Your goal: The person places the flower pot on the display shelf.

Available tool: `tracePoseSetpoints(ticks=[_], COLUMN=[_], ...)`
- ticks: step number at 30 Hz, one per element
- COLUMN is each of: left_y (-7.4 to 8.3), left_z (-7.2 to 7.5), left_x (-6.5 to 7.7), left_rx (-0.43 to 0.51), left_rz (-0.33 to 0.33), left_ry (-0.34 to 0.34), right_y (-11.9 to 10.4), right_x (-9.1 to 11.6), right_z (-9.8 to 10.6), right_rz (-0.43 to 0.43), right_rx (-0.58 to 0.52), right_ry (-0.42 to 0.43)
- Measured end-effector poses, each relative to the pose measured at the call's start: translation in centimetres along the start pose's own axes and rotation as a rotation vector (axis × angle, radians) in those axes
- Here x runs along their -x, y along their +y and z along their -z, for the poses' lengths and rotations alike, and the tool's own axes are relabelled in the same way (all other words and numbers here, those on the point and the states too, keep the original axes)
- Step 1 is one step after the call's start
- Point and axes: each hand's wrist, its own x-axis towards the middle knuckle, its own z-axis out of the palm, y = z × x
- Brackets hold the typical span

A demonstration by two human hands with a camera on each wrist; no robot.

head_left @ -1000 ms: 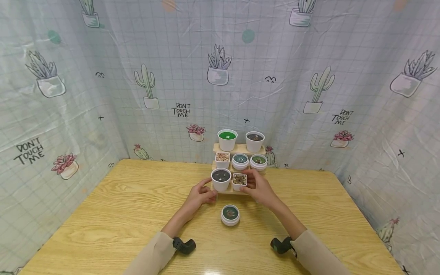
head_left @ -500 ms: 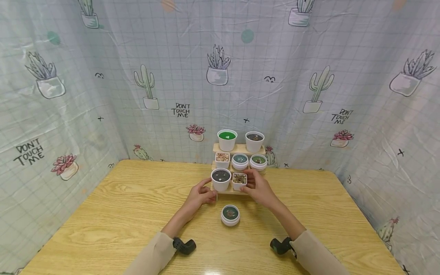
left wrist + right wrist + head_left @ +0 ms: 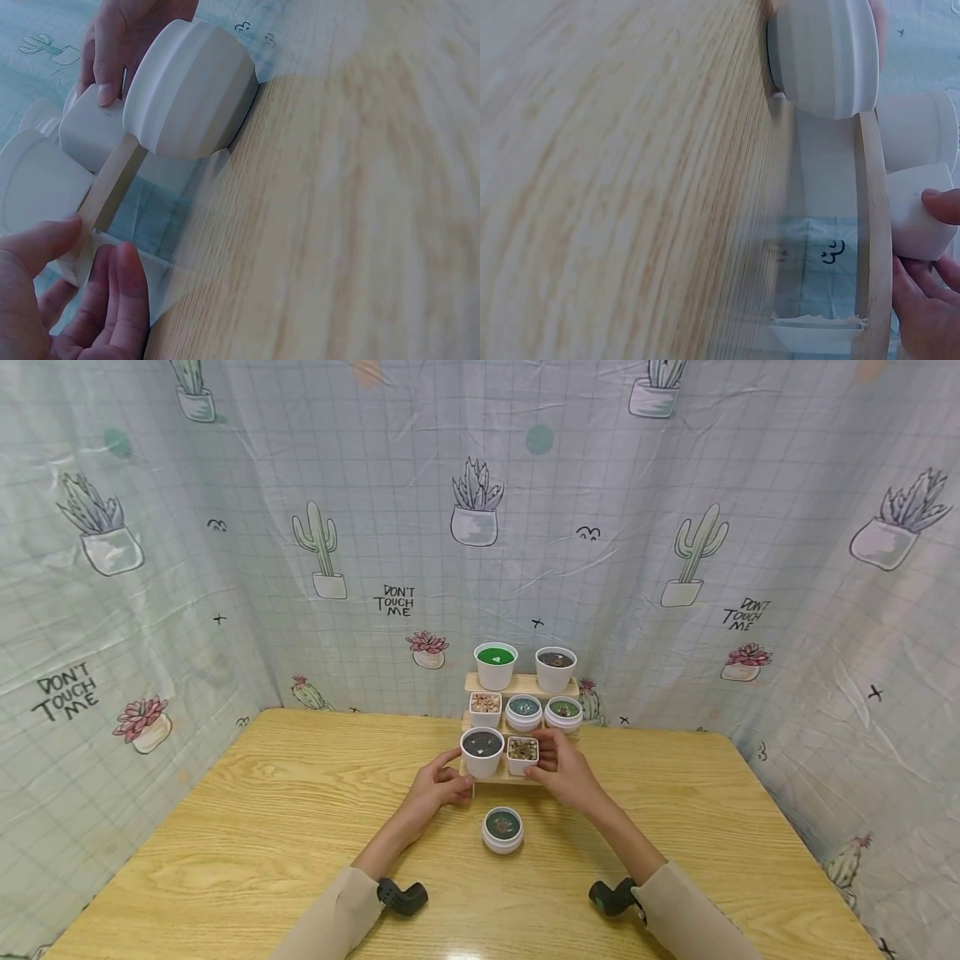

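Observation:
A tiered wooden stand (image 3: pixel 495 778) holds several small white pots. My left hand (image 3: pixel 432 787) grips the left end of its lowest shelf, thumb on the front edge and fingers curled by the white side leg (image 3: pixel 88 262). Beside that hand sits a round pot (image 3: pixel 482 764) with dark filling. My right hand (image 3: pixel 567 772) pinches a square pot (image 3: pixel 522 768) filled with pebble-like bits, thumb at its front and fingers behind. This pot stands upright on the lowest shelf, right of the round one. A low round pot (image 3: pixel 502 842) with dark green filling stands on the table before the stand.
The middle shelf bears a square pot (image 3: pixel 485 717), a blue-filled round pot (image 3: pixel 523 720) and a green-filled one (image 3: pixel 563 722). On top are a bright green pot (image 3: pixel 496 674) and a dark one (image 3: pixel 556 675). A printed curtain (image 3: pixel 420 460) surrounds the wooden table (image 3: pixel 300 810).

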Motion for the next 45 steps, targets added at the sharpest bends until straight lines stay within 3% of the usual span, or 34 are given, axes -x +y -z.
tracePoseSetpoints(ticks=[20,38,45], left_y=[-0.1,-0.2,-0.2], left_z=[0.0,0.1,0.1], left_x=[0.0,-0.1,0.0], left_rx=[0.001,-0.002,0.003], left_rz=[0.0,-0.008,-0.008], left_ry=[-0.001,-0.007,-0.009], right_y=[0.0,-0.7,-0.7], right_x=[0.8,4.0,5.4], right_z=[0.6,3.0,3.4], right_rz=[0.021,0.061,0.07], right_rx=[-0.04,0.068,0.091], right_ry=[-0.017,-0.058,-0.11])
